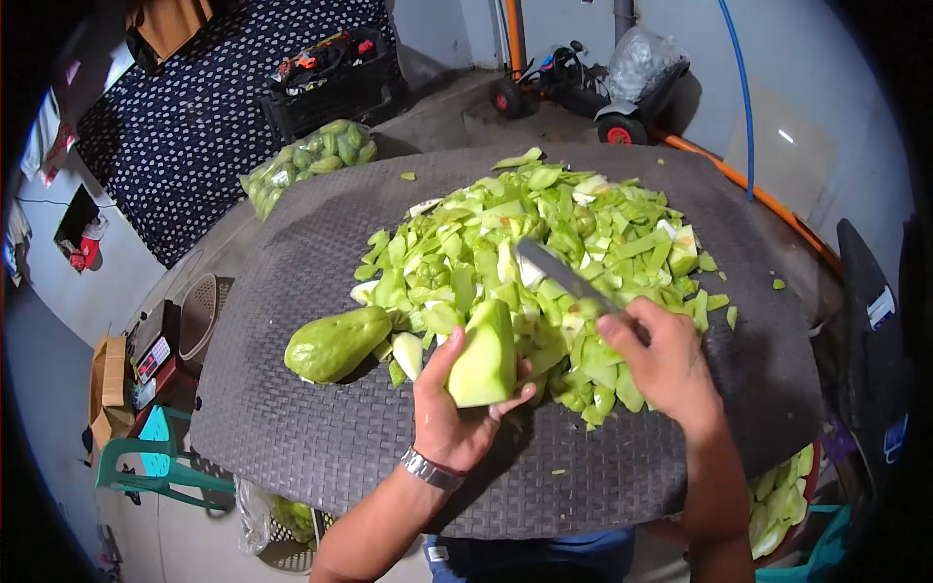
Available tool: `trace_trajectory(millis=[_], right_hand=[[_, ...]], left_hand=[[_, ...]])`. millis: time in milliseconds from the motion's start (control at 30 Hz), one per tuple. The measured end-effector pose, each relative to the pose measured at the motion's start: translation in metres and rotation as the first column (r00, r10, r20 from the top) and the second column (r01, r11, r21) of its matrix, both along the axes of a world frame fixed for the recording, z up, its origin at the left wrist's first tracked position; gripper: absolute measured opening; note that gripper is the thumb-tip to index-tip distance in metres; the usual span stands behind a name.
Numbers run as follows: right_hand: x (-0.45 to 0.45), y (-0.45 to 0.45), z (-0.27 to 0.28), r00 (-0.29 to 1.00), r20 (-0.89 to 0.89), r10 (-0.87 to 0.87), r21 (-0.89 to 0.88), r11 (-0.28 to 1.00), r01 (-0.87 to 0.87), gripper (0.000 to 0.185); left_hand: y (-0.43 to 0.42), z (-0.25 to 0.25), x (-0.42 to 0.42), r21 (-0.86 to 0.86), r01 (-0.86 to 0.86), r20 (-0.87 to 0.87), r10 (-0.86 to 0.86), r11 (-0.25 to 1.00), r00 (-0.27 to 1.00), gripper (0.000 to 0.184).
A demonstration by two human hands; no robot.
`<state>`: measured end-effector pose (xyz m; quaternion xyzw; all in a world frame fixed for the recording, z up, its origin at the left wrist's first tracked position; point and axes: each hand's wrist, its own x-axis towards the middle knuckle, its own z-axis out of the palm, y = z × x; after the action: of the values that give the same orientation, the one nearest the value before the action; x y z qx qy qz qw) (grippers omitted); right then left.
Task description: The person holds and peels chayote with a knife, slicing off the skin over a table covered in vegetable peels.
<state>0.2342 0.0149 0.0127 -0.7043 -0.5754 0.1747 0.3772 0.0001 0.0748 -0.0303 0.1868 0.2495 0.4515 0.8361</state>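
Two hands work above one tabletop point(282, 437): the left hand point(449, 423) grips one chayote point(481, 364), and the right hand point(666, 358) is closed around one knife point(566, 276). One whole chayote point(335, 346) lies to the left, near one heap of peelings point(544, 228) too jumbled to count. One watch point(431, 470) circles the left wrist. Most of the knife's handle is hidden in the fist, and I cannot tell whether the blade touches the heap under it. One clear bag point(311, 163) of chayotes is partly covered by the tabletop's far edge; at lower right, some pale pieces point(773, 510) are cut off by the near edge. The gripped chayote, held up in front of the heap, looks smooth, moist and flat-sided, pale green with a deeper green along its upper right.
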Motion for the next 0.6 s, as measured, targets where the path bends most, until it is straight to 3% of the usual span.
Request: trace_trajectory(millis=[33,100,133,200,400,600], right_hand=[[-0.011,-0.004,-0.003,0.998,-0.016,0.058,0.044,0.997,-0.057,0.059],[-0.029,-0.008,-0.012,0.958,0.152,0.243,0.144,0.954,-0.265,0.063],[-0.038,-0.011,-0.022,0.919,0.266,0.292,0.230,0.907,-0.354,0.066],[-0.054,-0.016,-0.021,0.871,0.390,0.298,0.230,0.884,-0.406,0.071],[-0.057,-0.013,-0.030,0.855,0.427,0.294,0.293,0.850,-0.439,0.076],[-0.054,-0.014,-0.026,0.841,0.479,0.250,0.269,0.870,-0.412,0.071]], left_hand=[[-0.002,-0.002,-0.001,0.002,-0.002,-0.029,0.003,1.000,1.000,0.050],[-0.003,-0.002,0.002,-0.047,-0.022,-0.080,0.018,0.999,0.997,0.053],[-0.005,-0.002,0.002,-0.077,-0.031,-0.111,0.023,0.997,0.994,0.054],[-0.005,0.001,-0.001,-0.037,0.044,-0.116,-0.048,0.998,0.992,0.054],[-0.004,0.000,0.000,-0.017,0.108,-0.062,-0.108,0.994,0.992,0.052],[-0.008,0.004,0.002,-0.008,0.022,-0.082,-0.022,1.000,0.996,0.046]])
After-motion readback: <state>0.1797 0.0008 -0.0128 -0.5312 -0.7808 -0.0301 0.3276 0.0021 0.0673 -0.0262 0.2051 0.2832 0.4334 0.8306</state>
